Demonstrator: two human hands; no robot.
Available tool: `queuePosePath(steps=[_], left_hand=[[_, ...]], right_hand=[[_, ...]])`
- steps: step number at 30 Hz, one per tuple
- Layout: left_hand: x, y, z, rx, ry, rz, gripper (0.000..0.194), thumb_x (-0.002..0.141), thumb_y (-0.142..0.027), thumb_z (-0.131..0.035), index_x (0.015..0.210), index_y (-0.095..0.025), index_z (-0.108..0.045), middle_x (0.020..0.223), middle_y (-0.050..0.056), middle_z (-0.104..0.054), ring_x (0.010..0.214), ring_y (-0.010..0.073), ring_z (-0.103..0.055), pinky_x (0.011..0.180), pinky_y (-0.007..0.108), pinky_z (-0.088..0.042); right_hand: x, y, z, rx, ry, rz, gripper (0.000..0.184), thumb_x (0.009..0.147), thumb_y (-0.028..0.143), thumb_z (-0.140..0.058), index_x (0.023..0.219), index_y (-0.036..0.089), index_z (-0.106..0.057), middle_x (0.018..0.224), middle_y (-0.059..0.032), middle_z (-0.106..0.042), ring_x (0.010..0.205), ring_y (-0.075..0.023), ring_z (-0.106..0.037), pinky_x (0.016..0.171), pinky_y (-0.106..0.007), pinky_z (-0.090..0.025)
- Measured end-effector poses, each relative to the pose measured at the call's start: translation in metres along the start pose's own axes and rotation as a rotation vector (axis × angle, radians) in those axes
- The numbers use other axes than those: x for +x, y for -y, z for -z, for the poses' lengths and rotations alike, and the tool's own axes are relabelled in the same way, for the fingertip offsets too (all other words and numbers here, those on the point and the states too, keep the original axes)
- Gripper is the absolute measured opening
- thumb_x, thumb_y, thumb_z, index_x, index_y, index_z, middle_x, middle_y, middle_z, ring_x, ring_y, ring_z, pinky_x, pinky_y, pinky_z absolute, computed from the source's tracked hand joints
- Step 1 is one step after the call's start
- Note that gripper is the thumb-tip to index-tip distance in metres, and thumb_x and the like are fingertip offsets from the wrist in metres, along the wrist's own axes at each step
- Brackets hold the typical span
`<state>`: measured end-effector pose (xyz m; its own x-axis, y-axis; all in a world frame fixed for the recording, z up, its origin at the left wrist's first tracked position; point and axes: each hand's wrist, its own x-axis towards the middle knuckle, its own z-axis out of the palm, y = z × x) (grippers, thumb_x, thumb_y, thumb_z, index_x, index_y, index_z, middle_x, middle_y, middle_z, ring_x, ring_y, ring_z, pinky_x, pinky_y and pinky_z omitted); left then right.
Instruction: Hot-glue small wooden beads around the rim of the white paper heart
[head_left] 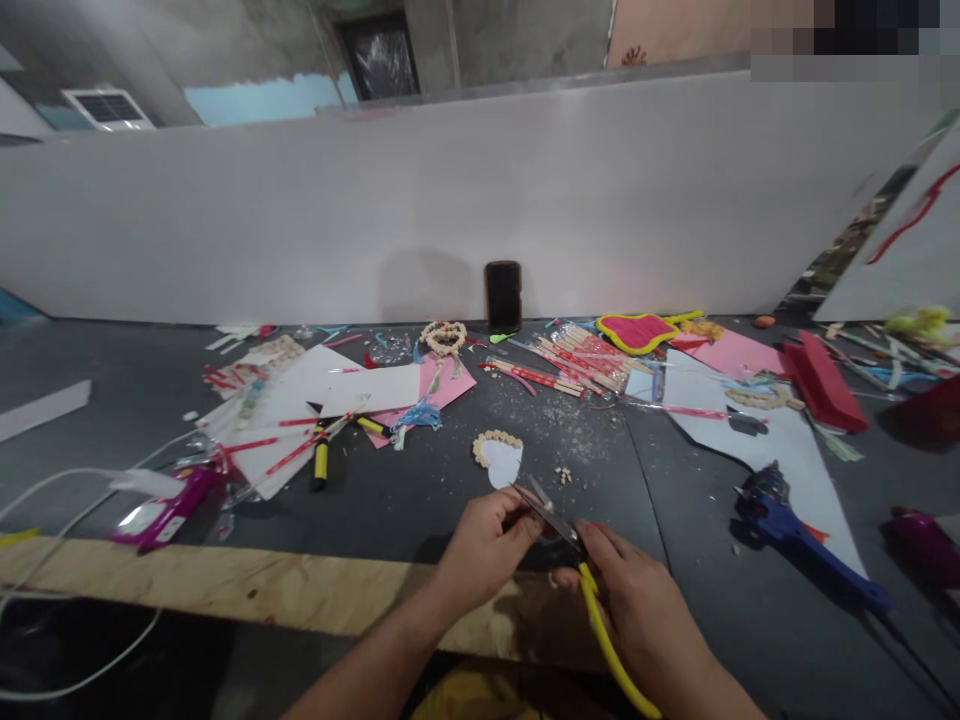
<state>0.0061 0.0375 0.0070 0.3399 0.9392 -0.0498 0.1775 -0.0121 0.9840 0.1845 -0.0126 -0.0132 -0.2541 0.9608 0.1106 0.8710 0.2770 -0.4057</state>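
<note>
My right hand grips yellow-handled scissors, their open blades pointing up and left. My left hand is closed in a pinch right at the blades, holding something too small to make out. Just beyond both hands a white paper heart edged with wooden beads lies on the dark table. A few loose beads sit beside it.
A blue glue gun lies right of my hands on white paper. Pink and white sheets, red sticks, markers and scraps litter the far table. A phone leans on the white wall. A plywood strip and white cable lie at left.
</note>
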Motion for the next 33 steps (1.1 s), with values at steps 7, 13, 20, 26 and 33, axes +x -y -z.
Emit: queuePosePath(steps=[7, 13, 20, 26, 33], left_hand=[[0.000, -0.007, -0.003, 0.023, -0.092, 0.017, 0.011, 0.075, -0.017, -0.057, 0.068, -0.014, -0.066, 0.068, 0.003, -0.067, 0.066, 0.0147, -0.061, 0.062, 0.021, -0.044], [-0.001, -0.008, 0.001, -0.408, 0.111, 0.310, 0.007, 0.063, -0.018, -0.066, 0.065, -0.012, -0.062, 0.058, 0.003, -0.066, 0.052, 0.0108, -0.057, 0.052, 0.019, -0.040], [0.000, 0.001, -0.003, -0.455, 0.137, 0.339, 0.024, 0.063, -0.032, -0.072, 0.072, -0.011, -0.062, 0.054, 0.003, -0.065, 0.036, 0.0029, -0.033, 0.039, 0.018, -0.020], [0.002, -0.008, 0.001, -0.226, 0.132, 0.164, 0.027, 0.074, -0.037, -0.064, 0.066, -0.012, -0.061, 0.063, 0.005, -0.067, 0.056, 0.0110, -0.054, 0.055, 0.021, -0.038], [0.006, -0.013, 0.034, 0.178, 0.117, 0.094, 0.020, 0.074, -0.034, -0.060, 0.072, -0.014, -0.061, 0.063, -0.001, -0.062, 0.057, 0.0108, -0.050, 0.052, 0.020, -0.033]], right_hand=[[-0.002, 0.004, 0.005, 0.032, -0.024, 0.020, 0.043, 0.081, 0.040, -0.052, 0.120, 0.021, -0.050, 0.105, -0.0126, -0.063, 0.092, -0.0245, -0.063, 0.071, -0.034, -0.052], [-0.007, 0.004, 0.009, 0.013, -0.013, 0.074, 0.056, 0.075, 0.044, -0.059, 0.123, 0.019, -0.047, 0.108, -0.0139, -0.061, 0.098, -0.0272, -0.059, 0.075, -0.037, -0.052], [-0.010, 0.001, 0.001, -0.030, -0.029, 0.050, 0.032, 0.085, 0.029, -0.044, 0.114, 0.018, -0.054, 0.097, -0.0127, -0.068, 0.084, -0.0239, -0.066, 0.068, -0.032, -0.052], [-0.006, 0.010, 0.012, 0.157, 0.081, -0.018, 0.026, 0.089, 0.039, -0.039, 0.099, 0.023, -0.057, 0.068, -0.0003, -0.069, 0.054, -0.0163, -0.064, 0.046, -0.022, -0.043], [-0.002, -0.020, 0.018, -0.167, 0.009, -0.180, 0.031, 0.080, 0.034, -0.050, 0.108, 0.022, -0.058, 0.092, -0.0075, -0.072, 0.081, -0.0244, -0.067, 0.062, -0.030, -0.050]])
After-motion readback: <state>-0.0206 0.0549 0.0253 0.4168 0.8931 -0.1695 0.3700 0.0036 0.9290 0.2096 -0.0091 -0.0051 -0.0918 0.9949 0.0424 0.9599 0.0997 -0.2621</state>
